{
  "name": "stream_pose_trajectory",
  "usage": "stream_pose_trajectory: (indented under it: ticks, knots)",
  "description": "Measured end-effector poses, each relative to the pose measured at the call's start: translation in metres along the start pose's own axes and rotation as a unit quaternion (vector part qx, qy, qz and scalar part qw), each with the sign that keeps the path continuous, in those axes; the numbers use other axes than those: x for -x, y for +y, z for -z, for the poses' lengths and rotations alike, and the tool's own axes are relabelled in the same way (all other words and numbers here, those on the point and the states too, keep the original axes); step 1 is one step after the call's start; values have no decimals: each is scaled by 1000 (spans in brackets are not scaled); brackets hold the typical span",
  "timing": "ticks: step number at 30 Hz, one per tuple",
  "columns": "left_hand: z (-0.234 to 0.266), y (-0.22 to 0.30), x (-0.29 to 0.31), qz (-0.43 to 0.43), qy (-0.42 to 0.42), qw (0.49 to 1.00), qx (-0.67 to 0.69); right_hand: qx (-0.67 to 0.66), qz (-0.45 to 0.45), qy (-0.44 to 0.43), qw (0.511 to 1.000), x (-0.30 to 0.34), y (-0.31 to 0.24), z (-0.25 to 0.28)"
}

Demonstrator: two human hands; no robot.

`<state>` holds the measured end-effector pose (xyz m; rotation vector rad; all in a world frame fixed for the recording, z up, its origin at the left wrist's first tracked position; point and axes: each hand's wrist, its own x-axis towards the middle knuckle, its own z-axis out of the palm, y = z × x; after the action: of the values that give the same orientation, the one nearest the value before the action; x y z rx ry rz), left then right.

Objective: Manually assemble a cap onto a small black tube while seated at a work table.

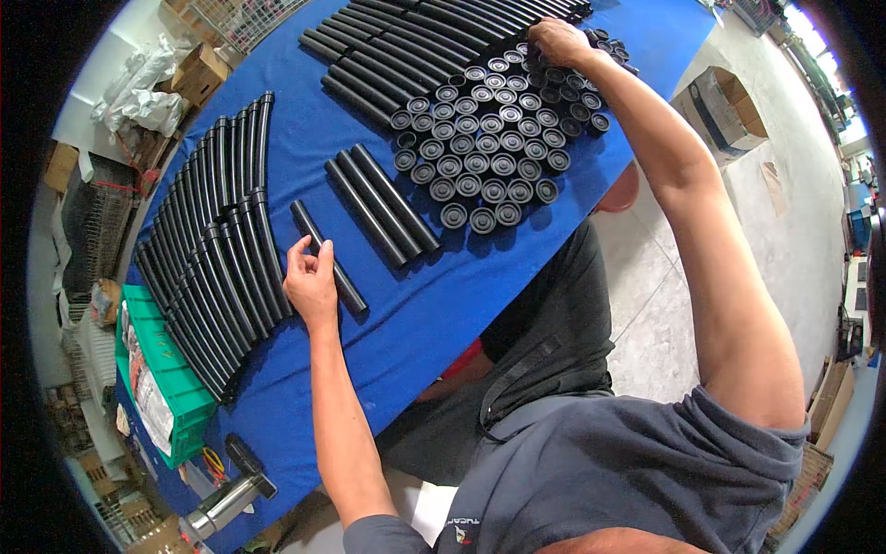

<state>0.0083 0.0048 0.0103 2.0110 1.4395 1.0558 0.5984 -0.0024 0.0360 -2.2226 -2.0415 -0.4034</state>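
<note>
My left hand (311,282) is over the blue cloth, thumb and fingers closed around a short black tube (346,288) that lies slanting on it. To its right rest 3 similar black tubes (383,208), side by side. My right hand (558,42) reaches to the far side, its fingers curled down at the edge of a large group of round black caps (489,143). What those fingers hold, if anything, is hidden. Several rows of long black tubes (397,55) lie beyond and left of the caps.
At the left are stacked black tubes with collared ends (217,240). A green crate (189,415), a hammer (247,466) and a silver cylinder (221,508) sit at the near left of the blue-covered table (406,332). An open cardboard box (724,115) stands on the floor at right.
</note>
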Motion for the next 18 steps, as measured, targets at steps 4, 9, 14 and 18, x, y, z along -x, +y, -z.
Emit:
stream_pose_trajectory:
  ticks: [4,9,14,18]
  knots:
    - [2,2,1,-9,9,1000,-3,65,-26,-14,997,2,-8,-1]
    - [0,7,-2,-17,2,1000,-8,5,-43,59,997,7,17,-8]
    - [1,-1,2,-8,5,1000,10,26,-90,117,989,6,4,38]
    - [3,-1,1,1,4,1000,16,-70,-55,174,981,73,-9,90]
